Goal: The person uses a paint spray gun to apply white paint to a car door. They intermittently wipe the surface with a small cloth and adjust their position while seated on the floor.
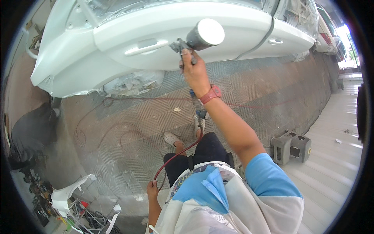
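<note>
My right hand (195, 72) is wrapped round the handle of a paint spray gun (180, 46), held up in front of a white car body (128, 37). A dark cup with a white lid (211, 32) sits on the gun, tilted toward the right. The gun is near the white door handle (146, 47); the gap to the panel is hard to judge. Low on the left, my left hand (152, 188) is closed on the red air hose (174, 153). That hose runs up to a blue and metal fitting (198, 107) below the gun.
More red hose (111, 132) lies in loops across the tiled floor. A grey plastic step stool (290, 146) stands at the right, by a white ribbed surface (331, 156). White car parts (70, 195) and clutter lie lower left. Crumpled masking film (134, 82) covers the wheel.
</note>
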